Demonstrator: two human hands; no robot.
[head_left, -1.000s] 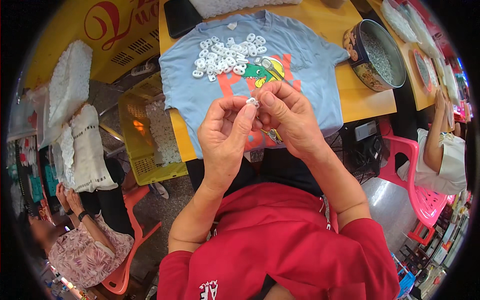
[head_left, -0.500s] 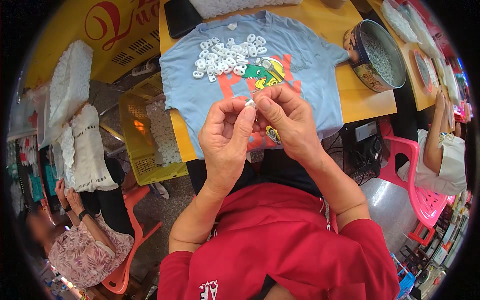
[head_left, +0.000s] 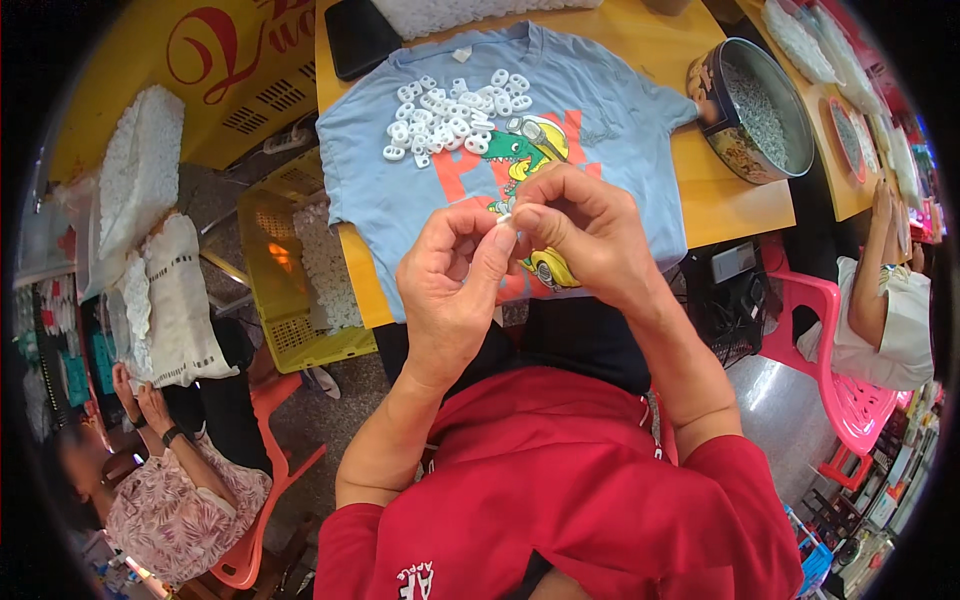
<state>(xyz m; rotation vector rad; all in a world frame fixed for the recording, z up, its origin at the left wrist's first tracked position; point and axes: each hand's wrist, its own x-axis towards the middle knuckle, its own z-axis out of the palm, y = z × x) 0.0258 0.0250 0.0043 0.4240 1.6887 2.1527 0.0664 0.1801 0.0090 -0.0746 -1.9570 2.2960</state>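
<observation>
Just over the near part of a light blue T-shirt (head_left: 375,205), both hands meet with their fingertips together. A small white plastic piece (head_left: 504,219), probably a two-hole cord lock, is pinched between the thumb and forefinger of my left hand (head_left: 455,285). My right hand (head_left: 590,240) is closed in a pinch right against that piece; whatever lies between its fingertips is hidden. Farther up the shirt lies a pile of white two-hole cord locks (head_left: 450,112). The shirt, printed with a green cartoon dinosaur, is spread over the yellow table (head_left: 740,200).
A round tin (head_left: 800,130) of tiny silvery metal parts stands at the right. A dark flat case (head_left: 360,38) and a clear bag of white pieces (head_left: 470,12) lie at the back. Left of the table is a yellow crate (head_left: 265,310). Other people sit at both sides.
My right hand has shifted slightly to the right and up, and its fingers have turned a little. The white piece has tilted between the fingertips. The pile looks the same.
</observation>
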